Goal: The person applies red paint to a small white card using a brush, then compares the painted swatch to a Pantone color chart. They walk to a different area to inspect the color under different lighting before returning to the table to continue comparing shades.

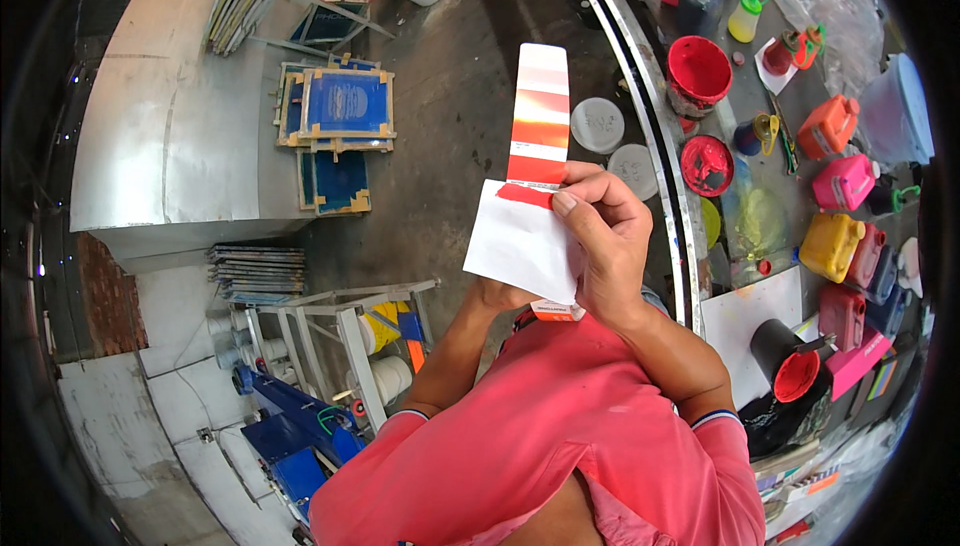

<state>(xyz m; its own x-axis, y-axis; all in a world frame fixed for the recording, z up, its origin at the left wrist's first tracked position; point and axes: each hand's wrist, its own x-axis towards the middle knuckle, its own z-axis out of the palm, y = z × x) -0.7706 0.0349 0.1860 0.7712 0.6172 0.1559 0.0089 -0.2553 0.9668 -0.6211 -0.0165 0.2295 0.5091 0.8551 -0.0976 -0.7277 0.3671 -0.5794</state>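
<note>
My right hand (612,236) is closed, pinching a white sheet of paper (520,244) between thumb and fingers at its upper right edge. A red smear (525,195) runs along the sheet's top edge. Just beyond it a colour swatch strip (540,116) stands out, banded from white through orange to red, its red lower end against the smear. Below the paper shows the orange and white end of a swatch book (556,312). My left hand (503,294) is under the paper, beside that end; its fingers are hidden.
On the right, a workbench bears a red paint bucket (699,71), several coloured jugs (831,246) and a black pot with red paint (797,374). Framed blue printing screens (347,106) lean at the left by a pale metal table (190,96). A metal stand (362,356) is near my left arm.
</note>
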